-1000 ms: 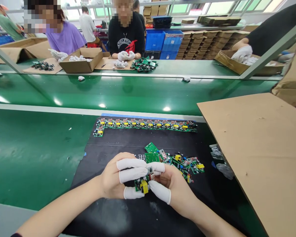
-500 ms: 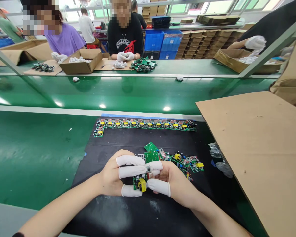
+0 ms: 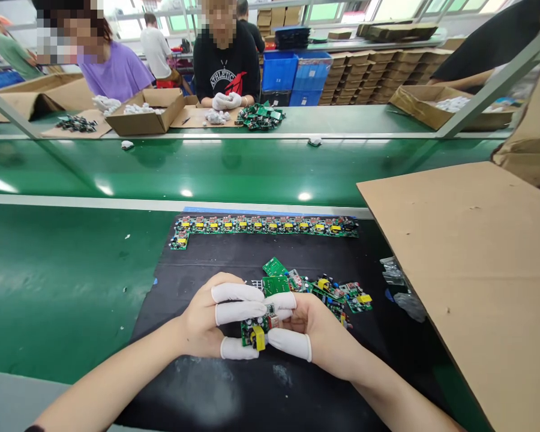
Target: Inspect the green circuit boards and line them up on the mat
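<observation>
Between both hands, over the black mat, is a small green circuit board with a yellow transformer on it. My left hand grips its left side, white finger cots on the thumb and fingers. On the right side my right hand pinches the same board, also in white cots. Fingers cover part of the board's upper edge. Just beyond my right hand lies a loose heap of circuit boards, some face down. Farther back, a row of circuit boards stands side by side, with one more board below its left end.
A large cardboard sheet slants along the right, with clear plastic bags by its edge. Past a white rail runs a green conveyor carrying small white pieces. Co-workers sit opposite, near an open carton and a board pile.
Both hands and the board between them stay nearly still. The white pieces on the conveyor have shifted left. The gloved hand of the co-worker at far right has left its raised spot over the carton.
</observation>
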